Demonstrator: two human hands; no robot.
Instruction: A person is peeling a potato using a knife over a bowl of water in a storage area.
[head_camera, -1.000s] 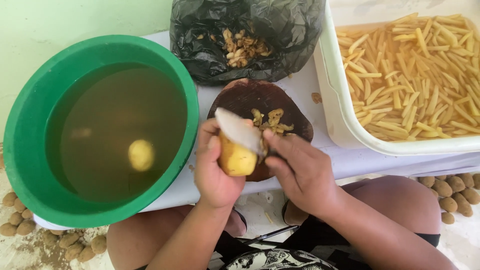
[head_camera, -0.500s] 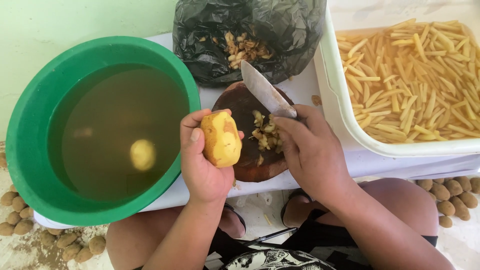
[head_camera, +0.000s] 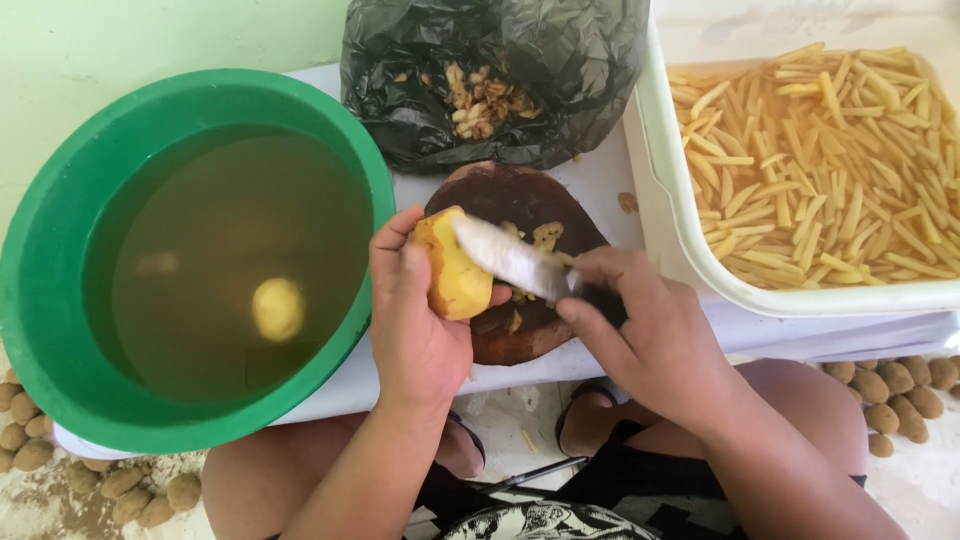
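Head view: your left hand (head_camera: 415, 330) clamped round half-peeled potato (head_camera: 455, 272) over dark cutting board (head_camera: 515, 205); right hand (head_camera: 640, 330) gripping knife (head_camera: 510, 258), blade on potato. Step: peeling. Next calls for rotating potato toward remaining skin, thumb off edge

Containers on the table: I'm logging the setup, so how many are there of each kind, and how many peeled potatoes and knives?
Green basin of water: 1
White tray of cut potato strips: 1
Black plastic bag with peelings: 1
Peeled potatoes: 2, one in the left hand, one sunk in the basin
Knife in the right hand: 1
Total: 6
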